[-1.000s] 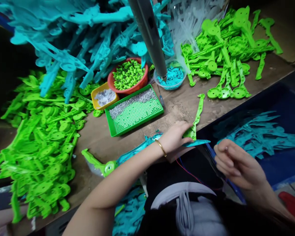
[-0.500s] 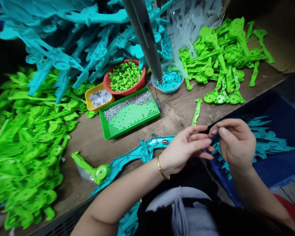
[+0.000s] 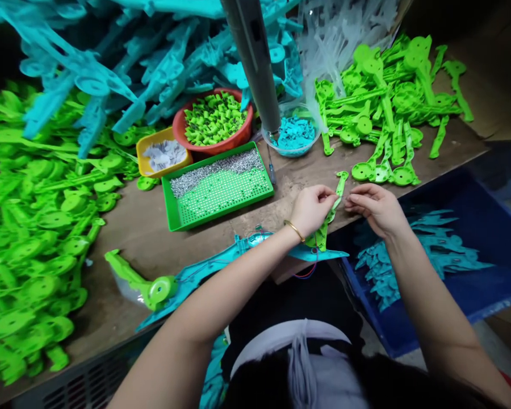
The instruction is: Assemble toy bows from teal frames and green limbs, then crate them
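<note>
My left hand [image 3: 313, 210], with a gold bangle at the wrist, has thumb and fingertips pinched together in front of a narrow green plastic arm [image 3: 341, 184]. What it pinches, if anything, is too small to make out. To its right, my right hand [image 3: 372, 207] is also closed, fingertips against the thumb, and its contents cannot be made out. Below them lies a long turquoise plastic shell [image 3: 221, 258] with thin wires along it. A green piece [image 3: 319, 238] sits on its right part, and red and blue wires [image 3: 309, 274] hang there. A green round-ended lever [image 3: 159, 292] is at its left end.
A green perforated tray [image 3: 221, 207] holds small metal screws. Beside it stand a yellow tray [image 3: 142, 153], a red bowl [image 3: 179, 128] and a clear bowl [image 3: 300, 152]. Green parts [image 3: 29, 250] heap at left; a blue bin [image 3: 443, 301] sits at right. A grey powered screwdriver [image 3: 255, 62] hangs above.
Both hands have moved up and left, and a gap has opened between them. The turquoise shell's right part, with its green piece and wires, has come into view.
</note>
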Motion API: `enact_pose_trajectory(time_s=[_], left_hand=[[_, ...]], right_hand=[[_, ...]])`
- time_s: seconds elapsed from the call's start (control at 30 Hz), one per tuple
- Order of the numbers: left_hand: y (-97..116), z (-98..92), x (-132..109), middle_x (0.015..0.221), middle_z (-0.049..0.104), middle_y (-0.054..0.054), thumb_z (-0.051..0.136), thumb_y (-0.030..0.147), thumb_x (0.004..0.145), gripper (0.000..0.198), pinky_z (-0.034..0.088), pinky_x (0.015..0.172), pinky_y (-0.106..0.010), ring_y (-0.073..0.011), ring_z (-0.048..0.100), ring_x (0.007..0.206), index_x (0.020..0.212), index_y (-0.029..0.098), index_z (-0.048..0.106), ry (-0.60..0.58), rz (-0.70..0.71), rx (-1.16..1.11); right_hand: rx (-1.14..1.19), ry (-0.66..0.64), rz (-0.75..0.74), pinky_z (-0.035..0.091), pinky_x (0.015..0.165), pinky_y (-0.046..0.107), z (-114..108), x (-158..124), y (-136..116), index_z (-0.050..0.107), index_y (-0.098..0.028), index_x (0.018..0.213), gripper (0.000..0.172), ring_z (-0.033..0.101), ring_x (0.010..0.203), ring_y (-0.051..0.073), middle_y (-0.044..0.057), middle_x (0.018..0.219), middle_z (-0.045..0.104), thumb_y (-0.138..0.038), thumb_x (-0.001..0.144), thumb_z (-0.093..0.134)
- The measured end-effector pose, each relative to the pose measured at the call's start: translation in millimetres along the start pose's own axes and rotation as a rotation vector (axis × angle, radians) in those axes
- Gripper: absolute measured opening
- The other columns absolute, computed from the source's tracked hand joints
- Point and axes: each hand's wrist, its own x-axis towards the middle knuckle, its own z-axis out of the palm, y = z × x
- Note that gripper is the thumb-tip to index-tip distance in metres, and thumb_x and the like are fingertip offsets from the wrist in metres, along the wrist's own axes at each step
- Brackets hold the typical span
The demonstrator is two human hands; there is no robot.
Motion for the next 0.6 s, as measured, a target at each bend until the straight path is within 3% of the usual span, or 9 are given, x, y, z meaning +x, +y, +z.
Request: enact_pose_trajectory(time_s=[0.07,0.13,0.27,0.6], left_hand=[[-5,-0.6,3,0.059,0.059,0.002,0.061,0.025,0.082,0.015,0.038,0.055,-0.022,-0.0104,0.05,0.057,0.078,0.014,0.07,0.014,0.014,0.101],[-9,-1.4,4,0.065,0.062,0.0,0.06,0.024,0.084,0.015,0.042,0.061,-0.024,-0.0124,0.054,0.063,0.079,0.015,0.07,0.007,0.065,0.212],[-8,0.6,-3,0.081,0.066,-0.004,0.056,0.021,0.089,0.017,0.047,0.077,-0.029,-0.0163,0.06,0.08,0.09,0.017,0.072,-0.026,0.195,0.435],[-6,11.6,-13,0.099,0.06,-0.009,0.035,0.025,0.1,0.03,0.046,0.068,-0.028,-0.0201,0.06,0.093,0.109,0.016,0.062,-0.142,0.297,0.872]], right_hand=[[-0.157,-0.045,-0.023,0.048,0.052,0.025,-2,7,-1,0.063,-0.017,0.081,0.034,0.062,0.059,0.014,0.002,0.067,0.067,-0.04,0.062,0.078],[-0.402,-0.036,-0.138,0.043,0.051,0.025,-3,12,0,0.064,-0.016,0.079,0.028,0.058,0.056,0.012,0.002,0.066,0.066,-0.042,0.07,0.07],[-0.834,0.02,-0.376,0.044,0.063,0.028,-1,21,3,0.064,-0.017,0.081,0.02,0.057,0.064,0.014,0.004,0.074,0.067,-0.036,0.081,0.058],[-1.067,-0.01,-0.57,0.046,0.075,0.032,-2,37,5,0.064,-0.02,0.08,0.014,0.06,0.077,0.018,0.005,0.08,0.065,-0.029,0.084,0.054]])
